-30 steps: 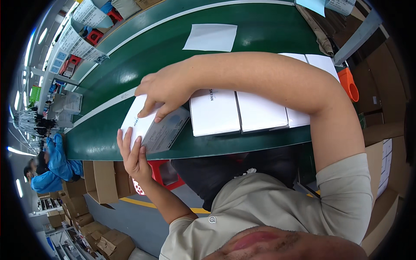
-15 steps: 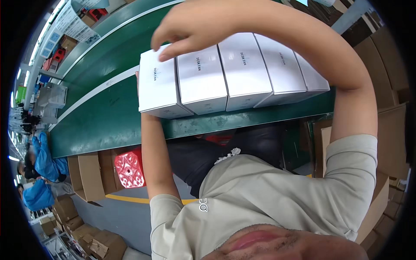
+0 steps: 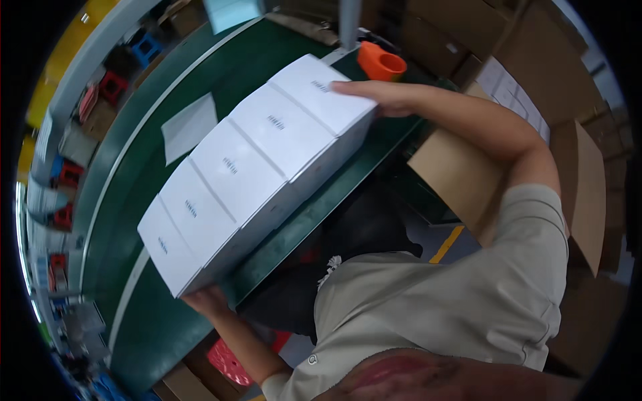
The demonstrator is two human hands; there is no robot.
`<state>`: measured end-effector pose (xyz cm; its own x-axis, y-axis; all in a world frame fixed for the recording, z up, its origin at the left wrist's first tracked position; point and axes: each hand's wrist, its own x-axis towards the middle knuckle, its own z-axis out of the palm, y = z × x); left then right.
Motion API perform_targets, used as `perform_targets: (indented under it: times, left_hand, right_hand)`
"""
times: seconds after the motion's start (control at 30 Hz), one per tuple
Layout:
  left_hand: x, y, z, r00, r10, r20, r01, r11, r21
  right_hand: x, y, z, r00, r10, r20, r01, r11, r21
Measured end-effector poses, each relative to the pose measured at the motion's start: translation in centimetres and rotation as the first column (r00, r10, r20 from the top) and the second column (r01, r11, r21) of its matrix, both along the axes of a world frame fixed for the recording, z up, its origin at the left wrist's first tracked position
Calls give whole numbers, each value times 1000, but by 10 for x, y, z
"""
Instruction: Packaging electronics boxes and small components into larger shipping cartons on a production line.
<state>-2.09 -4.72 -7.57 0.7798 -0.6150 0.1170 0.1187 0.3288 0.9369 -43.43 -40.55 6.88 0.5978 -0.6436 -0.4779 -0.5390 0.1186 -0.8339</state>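
Observation:
A row of several white boxes (image 3: pixel 231 167), pressed side by side with small dark print on their tops, runs slantwise over the green work surface (image 3: pixel 267 271). My left hand (image 3: pixel 206 301) grips the near-left end of the row from below; its fingertips are partly hidden by the end box. At the far-right end, my right hand (image 3: pixel 381 97) has its thumb on the top of the last box, and its other fingers are out of sight around the end face. Between them the hands squeeze the whole row. Whether the row is lifted off the surface I cannot tell.
A white paper sheet (image 3: pixel 190 127) lies beyond the row. Past its right end sits an orange ring-shaped holder (image 3: pixel 381 63) near a grey post. At my right stands an open brown carton (image 3: pixel 461 174), with more white boxes (image 3: pixel 511 100) behind its flap. A red stool (image 3: pixel 227 361) is below left.
My right hand has gone from above the left-end box to the far-right end and taken hold there. The view has turned, and the row now slants. My left hand stays at the left end.

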Motion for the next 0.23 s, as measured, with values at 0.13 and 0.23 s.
perform_targets:
  times: [0.13,0.23]
  left_hand:
    - [-19,5,35,989,150,-7,-150,989,-4]
    - [-19,11,50,929,-62,364,86,995,-48]
  right_hand:
    - [5,4,-1,989,91,113,-88,996,-36]
    - [-40,20,34,968,119,222,-57,962,-267]
